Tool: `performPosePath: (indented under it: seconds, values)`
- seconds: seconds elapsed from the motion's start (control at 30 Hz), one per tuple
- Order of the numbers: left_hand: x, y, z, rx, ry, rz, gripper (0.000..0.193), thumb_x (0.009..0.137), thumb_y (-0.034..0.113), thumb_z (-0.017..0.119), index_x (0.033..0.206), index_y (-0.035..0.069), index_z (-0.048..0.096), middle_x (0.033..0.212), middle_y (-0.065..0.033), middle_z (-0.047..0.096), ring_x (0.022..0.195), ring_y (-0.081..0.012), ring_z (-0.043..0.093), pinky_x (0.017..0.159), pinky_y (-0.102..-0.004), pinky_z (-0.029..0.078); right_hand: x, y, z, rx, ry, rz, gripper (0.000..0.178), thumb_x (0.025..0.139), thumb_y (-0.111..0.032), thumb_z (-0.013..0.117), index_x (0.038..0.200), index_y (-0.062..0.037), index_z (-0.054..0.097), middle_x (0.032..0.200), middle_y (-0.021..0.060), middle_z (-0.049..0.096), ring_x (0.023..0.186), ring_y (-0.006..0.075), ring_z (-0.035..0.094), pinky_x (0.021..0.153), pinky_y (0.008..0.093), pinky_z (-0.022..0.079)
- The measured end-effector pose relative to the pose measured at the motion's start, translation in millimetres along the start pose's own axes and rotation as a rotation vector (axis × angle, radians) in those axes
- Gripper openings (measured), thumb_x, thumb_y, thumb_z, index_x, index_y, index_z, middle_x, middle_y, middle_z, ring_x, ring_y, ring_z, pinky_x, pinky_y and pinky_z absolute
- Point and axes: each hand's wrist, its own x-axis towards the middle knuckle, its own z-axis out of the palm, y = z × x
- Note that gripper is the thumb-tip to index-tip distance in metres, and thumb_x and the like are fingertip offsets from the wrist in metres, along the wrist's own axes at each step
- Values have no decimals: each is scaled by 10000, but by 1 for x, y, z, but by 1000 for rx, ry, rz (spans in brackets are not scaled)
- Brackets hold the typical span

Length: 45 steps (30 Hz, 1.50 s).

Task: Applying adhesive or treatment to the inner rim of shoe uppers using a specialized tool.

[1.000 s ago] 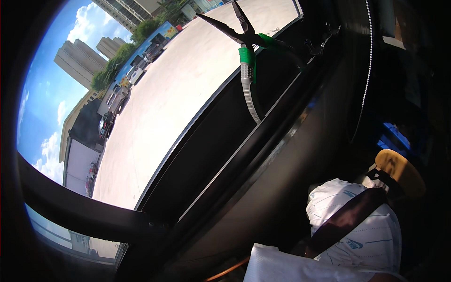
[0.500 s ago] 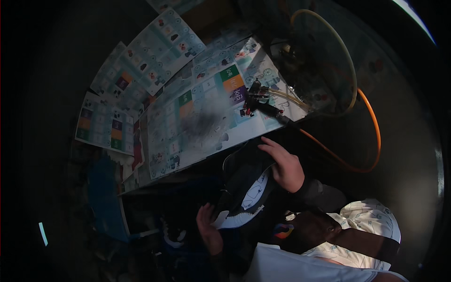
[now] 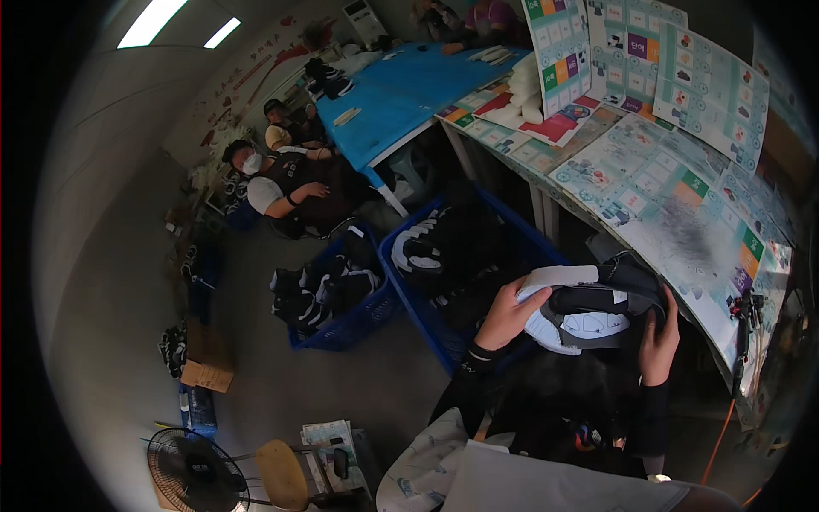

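Pinching shoe upper (image 3: 593, 324), hands (image 3: 505, 317) at opposite ends, partly hidden, larger basket (image 3: 418, 320) murky inside

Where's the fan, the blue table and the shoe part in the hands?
Fan (image 3: 196, 469): head view, on its round grille.
Blue table (image 3: 405, 96): head view, on its bare top.
Shoe part (image 3: 587, 300): head view, on its dark middle.
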Motion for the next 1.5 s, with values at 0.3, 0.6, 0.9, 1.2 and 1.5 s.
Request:
performPosePath:
  seconds: [0.3, 0.6, 0.9, 1.2, 1.5]
  values:
    - [32, -42, -18, -331, 255, 33, 366, 1108, 231, 645, 1359, -34, 666, 1238, -40, 726, 1092, -90, 653, 944, -273, 519, 55, 16, -18, -84, 7, -16, 641, 1045, -118, 671, 1623, -62, 398, 1678, 145, 422, 1560, 293, 391, 1242, 478, 342]
    - [90, 42, -4, 79, 304, 312, 387, 1118, 230, 613, 1368, -64, 641, 1235, -102, 748, 1085, -138, 690, 949, -306, 536, 84, 231, -223, -1210, 261, 275, 737, 894, -96, 731, 1561, -9, 431, 1494, 282, 497, 1366, 486, 504, 1159, 537, 424]
    - [187, 164, 121, 620, 1, 822, 200, 1002, 163, 684, 990, -37, 695, 827, -277, 693, 806, -498, 682, 680, -542, 527, 101, 243, -249, -1291, 138, 365, 657, 824, -235, 789, 1364, 8, 503, 1341, 288, 563, 1250, 509, 569, 1097, 575, 451]
    - [239, 150, 241, 731, -137, 1023, 170, 871, 78, 718, 769, -58, 726, 738, -291, 685, 762, -456, 719, 745, -506, 579, 134, 236, -284, -1289, 140, 503, 524, 936, -445, 696, 1183, 9, 614, 1207, 308, 684, 1132, 483, 678, 956, 566, 555]
    - [252, 163, 260, 1030, -492, 809, 316, 1002, 264, 626, 917, -13, 754, 745, -287, 673, 746, -497, 694, 670, -560, 540, 117, 94, -234, -906, 231, 441, 347, 962, -298, 722, 1107, 17, 735, 860, 267, 718, 794, 392, 734, 716, 506, 572]
